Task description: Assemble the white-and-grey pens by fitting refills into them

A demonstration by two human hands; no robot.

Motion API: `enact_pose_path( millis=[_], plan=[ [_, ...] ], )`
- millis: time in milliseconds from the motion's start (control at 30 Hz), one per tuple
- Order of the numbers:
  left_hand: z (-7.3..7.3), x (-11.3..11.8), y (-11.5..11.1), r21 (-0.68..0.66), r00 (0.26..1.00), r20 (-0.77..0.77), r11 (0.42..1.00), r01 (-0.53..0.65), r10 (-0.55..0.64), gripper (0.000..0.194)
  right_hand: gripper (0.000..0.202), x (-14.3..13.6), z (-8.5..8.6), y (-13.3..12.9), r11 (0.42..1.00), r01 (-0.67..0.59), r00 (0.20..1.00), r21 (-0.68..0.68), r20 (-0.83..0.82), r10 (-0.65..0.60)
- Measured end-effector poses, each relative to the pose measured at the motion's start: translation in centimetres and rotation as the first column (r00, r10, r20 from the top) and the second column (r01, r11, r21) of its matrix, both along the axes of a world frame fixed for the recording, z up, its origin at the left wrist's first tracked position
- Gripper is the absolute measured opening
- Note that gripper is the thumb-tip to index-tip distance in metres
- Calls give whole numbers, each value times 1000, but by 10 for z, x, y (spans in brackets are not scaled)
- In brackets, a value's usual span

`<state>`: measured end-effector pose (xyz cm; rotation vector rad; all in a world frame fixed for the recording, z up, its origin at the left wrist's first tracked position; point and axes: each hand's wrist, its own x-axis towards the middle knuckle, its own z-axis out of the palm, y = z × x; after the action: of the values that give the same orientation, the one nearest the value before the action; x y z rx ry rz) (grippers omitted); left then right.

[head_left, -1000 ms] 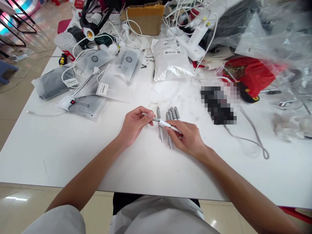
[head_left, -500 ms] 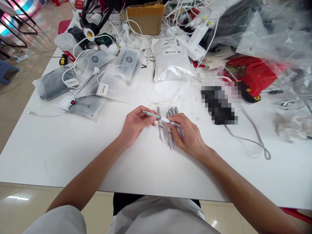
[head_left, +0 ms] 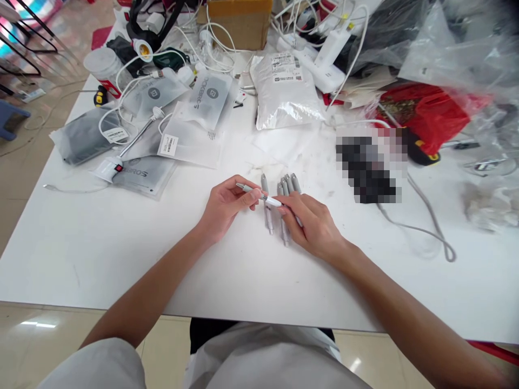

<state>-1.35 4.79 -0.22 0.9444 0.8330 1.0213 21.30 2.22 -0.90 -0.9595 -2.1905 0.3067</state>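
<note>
A grey-and-white pen [head_left: 271,200] is held slantwise above the table between my hands, its grey tip pointing left. My left hand [head_left: 225,208] pinches the grey front part between thumb and fingers. At the pen's white end, my right hand [head_left: 314,219] has thumb and index finger closed on it; those fingers hide the rest of the barrel. Beneath lies a single pen [head_left: 268,213] with a grey top and clear barrel. Several similar pens [head_left: 285,186] lie side by side, partly covered by my right hand.
On the white table [head_left: 243,281], frosted packets [head_left: 192,138] and a lamp holder [head_left: 107,168] lie left. A white parcel bag [head_left: 287,102] and cardboard box [head_left: 241,24] are farther back. Right are a blurred-out dark object [head_left: 367,170], a grey cord [head_left: 430,236] and red bag [head_left: 441,116].
My right fingers have closed in around the pen's white end, and the clear section seen beyond it before is now hidden. My left hand keeps its grip. The view has shifted slightly.
</note>
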Motion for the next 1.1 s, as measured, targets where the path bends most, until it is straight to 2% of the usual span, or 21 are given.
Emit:
enact_pose_path(
  millis=[267,367,567,800,967,1100],
  plan=[
    [3,1,1,-28,999,17,999,-43,44,53,18,2,-5,0,998,47,998,36,-43,-45],
    [4,1,1,-33,999,15,999,-43,43,48,16,2,-5,1,997,72,996,35,-46,-70],
    [1,1,-1,0,999,-43,1000,-8,8,36,28,4,-5,0,992,110,994,60,10,-111],
    [-1,1,-1,21,995,-90,999,-42,44,34,27,6,-7,2,992,100,994,72,36,-102],
    [-2,-1,-1,17,998,-60,999,-27,28,39,22,5,-5,3,992,81,996,93,28,-84],
    [-2,-1,0,1,998,-60,1000,-25,25,33,18,4,-4,3,991,90,996,98,17,-92]
  ],
)
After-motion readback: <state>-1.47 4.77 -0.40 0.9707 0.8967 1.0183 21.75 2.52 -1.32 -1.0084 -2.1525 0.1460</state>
